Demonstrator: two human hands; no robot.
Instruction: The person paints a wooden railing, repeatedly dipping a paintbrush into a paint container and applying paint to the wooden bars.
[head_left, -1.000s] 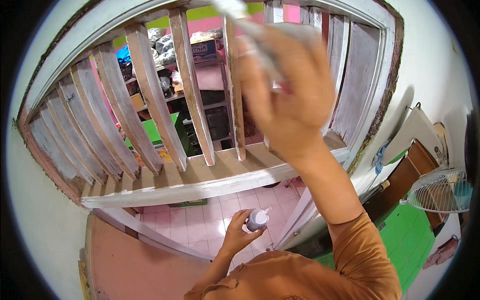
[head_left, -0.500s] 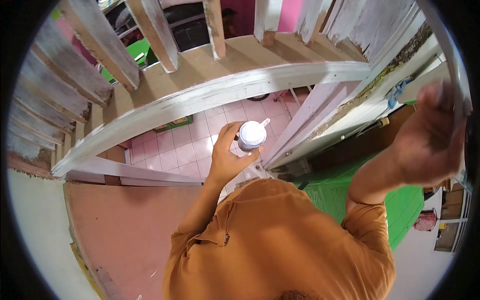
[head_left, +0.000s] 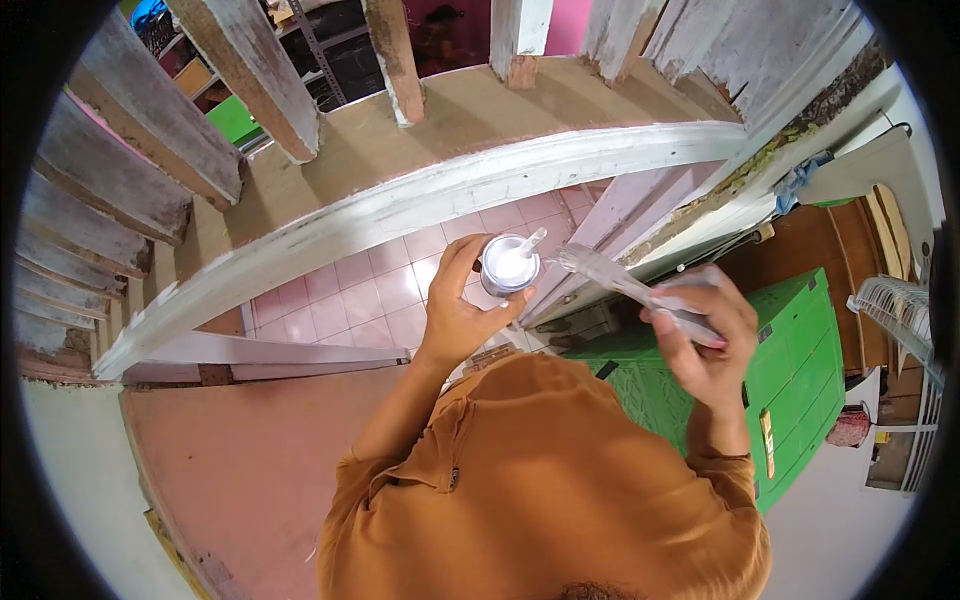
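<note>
My left hand (head_left: 455, 305) is wrapped round a small cup of white paint (head_left: 510, 264), held upright in front of my chest. A short white stick (head_left: 535, 240) pokes out of the cup's top, leaning on its rim. In my right hand (head_left: 710, 335) is a pale, paint-smeared paintbrush (head_left: 625, 282), gripped by its handle between thumb and fingers. Its bristle end points left, a short gap to the right of the cup. The lower part of the cup is partly hidden by my left fingers.
A curved white ledge (head_left: 420, 185) with worn wooden slats (head_left: 395, 60) stands ahead of me. At the right are a green box-like surface (head_left: 800, 350) and a white wire rack (head_left: 895, 315). Pink floor tiles (head_left: 350, 300) lie far below; a reddish panel (head_left: 250, 460) is at left.
My right hand has come down and left from the upper right edge, and the paintbrush in it now shows beside the cup. My left hand and the cup have barely moved.
</note>
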